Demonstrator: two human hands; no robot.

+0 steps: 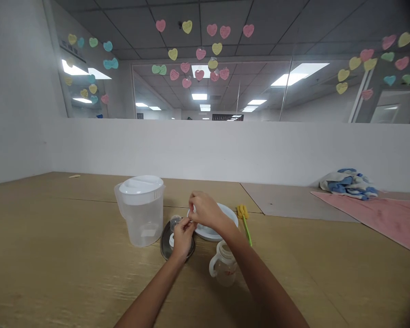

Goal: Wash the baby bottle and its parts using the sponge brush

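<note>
My left hand (183, 236) is closed in a pinch over a dark round tray (165, 248). Just above it, my right hand (205, 210) also pinches, its fingertips close to the left ones; what lies between them is too small to make out. On the tray are a clear dome-shaped cap (175, 221) and a white bottle part (171, 240), partly covered by my left hand. Behind my right hand sits a white basin (229, 214). Under my right forearm stands an uncapped, see-through baby bottle (225, 271) with a white handle, partly hidden by the arm.
A clear plastic pitcher (144, 218) with a white lid stands left of the tray. Right of the basin lies a yellow sponge brush (242, 212) with a green handle. Farther right are a crumpled blue-and-white cloth (350, 183), a pink cloth (379, 216) and a grey mat (294, 202).
</note>
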